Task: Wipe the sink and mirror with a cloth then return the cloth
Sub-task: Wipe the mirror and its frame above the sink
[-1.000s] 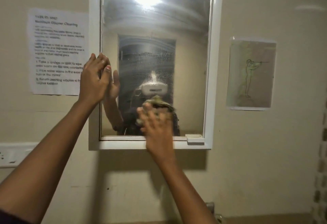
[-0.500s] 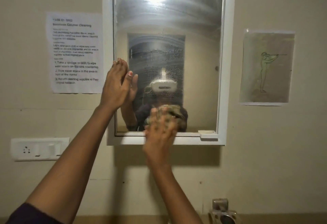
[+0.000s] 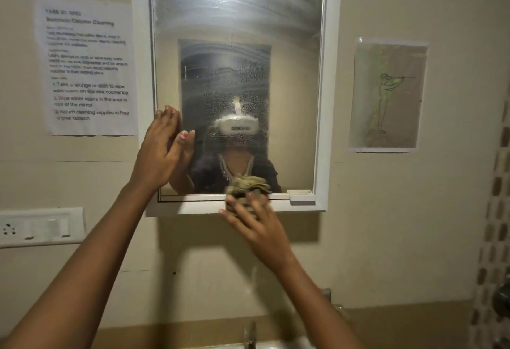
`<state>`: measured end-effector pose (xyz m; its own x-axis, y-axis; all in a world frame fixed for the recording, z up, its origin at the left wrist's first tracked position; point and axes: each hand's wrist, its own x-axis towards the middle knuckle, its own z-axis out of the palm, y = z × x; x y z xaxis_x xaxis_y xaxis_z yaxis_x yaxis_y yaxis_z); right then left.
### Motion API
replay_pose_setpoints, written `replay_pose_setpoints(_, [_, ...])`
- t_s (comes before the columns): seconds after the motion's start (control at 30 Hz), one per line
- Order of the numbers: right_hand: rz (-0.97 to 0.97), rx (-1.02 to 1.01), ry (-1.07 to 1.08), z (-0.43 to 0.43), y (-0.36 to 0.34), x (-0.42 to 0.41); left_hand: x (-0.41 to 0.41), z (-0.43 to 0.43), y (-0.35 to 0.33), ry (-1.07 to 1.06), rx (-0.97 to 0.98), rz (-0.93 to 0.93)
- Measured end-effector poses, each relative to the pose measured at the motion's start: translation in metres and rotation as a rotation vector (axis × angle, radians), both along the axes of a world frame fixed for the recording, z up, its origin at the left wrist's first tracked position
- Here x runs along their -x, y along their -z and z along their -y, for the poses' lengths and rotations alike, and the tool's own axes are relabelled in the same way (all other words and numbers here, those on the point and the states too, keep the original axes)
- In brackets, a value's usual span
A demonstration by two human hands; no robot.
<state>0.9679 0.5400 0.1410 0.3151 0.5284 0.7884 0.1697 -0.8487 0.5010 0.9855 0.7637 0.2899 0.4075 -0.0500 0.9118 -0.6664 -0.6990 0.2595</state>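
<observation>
A white-framed mirror [image 3: 328,100] hangs on the beige wall, its glass streaked and speckled with water drops around the middle. My right hand [image 3: 255,227] presses a crumpled olive-brown cloth [image 3: 248,187] against the mirror's bottom edge and lower frame. My left hand [image 3: 162,147] rests flat with its fingers together on the mirror's left frame and the glass beside it, holding nothing. At the bottom edge of the view, only the top of the tap [image 3: 249,335] and a strip of the sink [image 3: 287,344] show.
A printed task sheet [image 3: 88,67] is taped left of the mirror, and a drawing [image 3: 386,94] right of it. A white socket and switch plate [image 3: 41,227] sits low on the left wall. Patterned tiles [image 3: 496,210] run down the right edge.
My right hand has slid the cloth down from the lower glass to the mirror's bottom frame. The view has tilted down, bringing the tap and the sink's edge in. My left hand stays on the frame.
</observation>
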Motion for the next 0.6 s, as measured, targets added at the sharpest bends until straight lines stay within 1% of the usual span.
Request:
replay_pose_setpoints(0.07, [0.026, 0.064, 0.042, 0.056, 0.003, 0.008, 0.0, 0.0, 0.004, 0.004, 0.014, 0.0])
replay_pose_setpoints(0.17, [-0.033, 0.145, 0.033, 0.119, 0.003, 0.017, -0.001, 0.006, 0.007, 0.014, 0.059, 0.005])
replay_pose_setpoints(0.27, [-0.047, 0.093, 0.058, 0.146, 0.006, 0.024, 0.0, 0.012, 0.007, 0.026, 0.1, -0.012])
replay_pose_setpoints(0.33, [-0.019, 0.05, 0.069, 0.155, 0.006, 0.031, 0.001, 0.013, 0.005, 0.02, 0.104, -0.012])
replay_pose_setpoints(0.4, [0.015, -0.052, 0.028, 0.154, 0.0, 0.041, 0.001, 0.012, 0.004, 0.017, 0.1, -0.008])
replay_pose_setpoints(0.47, [0.07, -0.256, -0.025, 0.138, -0.019, 0.054, 0.0, 0.011, 0.004, 0.013, 0.109, -0.002])
replay_pose_setpoints(0.53, [0.124, -0.449, -0.071, 0.114, -0.057, 0.065, -0.001, 0.014, 0.005, 0.006, 0.125, 0.006])
replay_pose_setpoints(0.57, [0.107, -0.506, -0.1, 0.102, -0.079, 0.068, -0.002, 0.015, 0.006, 0.002, 0.131, 0.009])
replay_pose_setpoints(0.6, [0.047, -0.557, -0.117, 0.092, -0.101, 0.068, -0.002, 0.017, 0.006, -0.002, 0.139, 0.01])
